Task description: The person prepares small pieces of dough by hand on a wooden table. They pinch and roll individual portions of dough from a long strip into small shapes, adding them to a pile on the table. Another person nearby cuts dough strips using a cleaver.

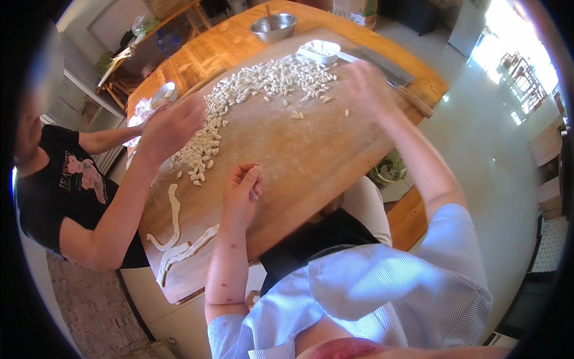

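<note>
My left hand [245, 186] is raised above the near part of a floured wooden board [287, 139], fingers curled and thumb against them. Whether a bit of dough sits in it is too small to tell. Blurred by motion, my right hand [365, 85] is over the far right of the board, near a white plastic tub of flour [319, 56] and a broad knife blade [381, 65]. Many small shaped dough pieces [278, 78] curve along the far and left sides. Long dough strips [176, 215] lie at the board's near left corner.
Across the left side, another person's hand [177, 121] reaches over the dough pieces. A metal bowl [273, 31] with a stick stands at the back of the wooden table [193, 58]. The knife's wooden handle [415, 102] points toward the right edge. Below is a green bin [390, 170].
</note>
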The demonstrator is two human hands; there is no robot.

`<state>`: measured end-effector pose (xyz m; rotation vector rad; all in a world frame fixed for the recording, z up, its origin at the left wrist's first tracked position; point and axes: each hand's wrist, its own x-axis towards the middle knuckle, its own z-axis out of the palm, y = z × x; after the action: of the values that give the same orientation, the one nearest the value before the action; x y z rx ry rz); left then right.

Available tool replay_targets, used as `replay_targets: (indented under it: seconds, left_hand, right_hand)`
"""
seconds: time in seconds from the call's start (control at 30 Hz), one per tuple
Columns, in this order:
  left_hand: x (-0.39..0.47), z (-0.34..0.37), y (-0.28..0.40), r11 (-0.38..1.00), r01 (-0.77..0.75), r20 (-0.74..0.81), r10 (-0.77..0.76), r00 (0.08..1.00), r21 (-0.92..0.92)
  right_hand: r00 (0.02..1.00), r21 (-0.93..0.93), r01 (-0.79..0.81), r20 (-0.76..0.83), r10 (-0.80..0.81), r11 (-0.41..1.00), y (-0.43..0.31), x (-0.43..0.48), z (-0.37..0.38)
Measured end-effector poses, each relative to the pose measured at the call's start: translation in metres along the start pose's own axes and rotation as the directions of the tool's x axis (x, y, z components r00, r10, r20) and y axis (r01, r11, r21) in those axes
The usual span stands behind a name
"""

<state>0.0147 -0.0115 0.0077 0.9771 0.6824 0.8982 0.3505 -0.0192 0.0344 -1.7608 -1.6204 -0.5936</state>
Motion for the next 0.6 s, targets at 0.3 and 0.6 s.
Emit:
replay_targets:
  seconds: [0.3, 0.6]
  left_hand:
    - [-0.001, -0.007, 0.0, 0.999, -0.003, 0.022, 0.002, 1.0, 0.046]
    - [-0.001, -0.012, 0.006, 0.999, 0.006, -0.059, -0.004, 0.998, 0.032]
  right_hand:
    - [0.709, -0.485, -0.314, 0.452, 0.541, 0.816, 0.13, -0.067, -0.068]
    - [0.621, -0.268, -0.639, 0.373, 0.689, 0.721, 0.106, -0.07, -0.109]
